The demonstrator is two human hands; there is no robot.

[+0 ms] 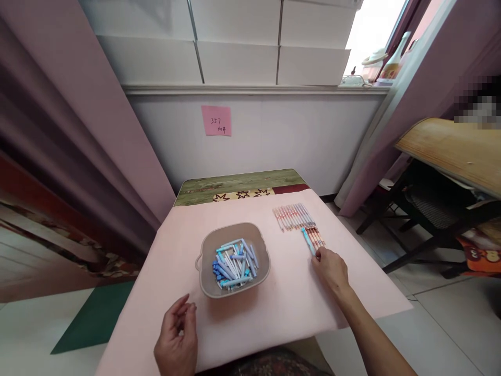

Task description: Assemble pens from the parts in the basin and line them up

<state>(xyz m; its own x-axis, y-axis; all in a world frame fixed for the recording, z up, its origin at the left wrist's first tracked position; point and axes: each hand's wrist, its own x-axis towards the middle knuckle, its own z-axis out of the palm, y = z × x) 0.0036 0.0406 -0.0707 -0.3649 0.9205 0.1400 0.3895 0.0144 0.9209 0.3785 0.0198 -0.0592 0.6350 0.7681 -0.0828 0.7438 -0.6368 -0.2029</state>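
A beige bowl (204, 263) in the middle of the pink-covered table (282, 303) holds several blue and white pen caps (234, 262). To its right lies a row of several orange-patterned pens (298, 218). My right hand (331, 267) rests on the table at the near end of that row, its fingertips pinching a light-blue capped pen (307, 241) that lies against the row. My left hand (177, 334) hovers at the table's near edge, left of the bowl, fingers loosely curled and holding nothing.
A pink sticky note (216, 120) hangs on the white wall behind the table. Curtains (58, 130) flank both sides. A wooden desk (450, 149) and dark chair frame stand at the right. A green mat (94, 316) lies on the floor at left.
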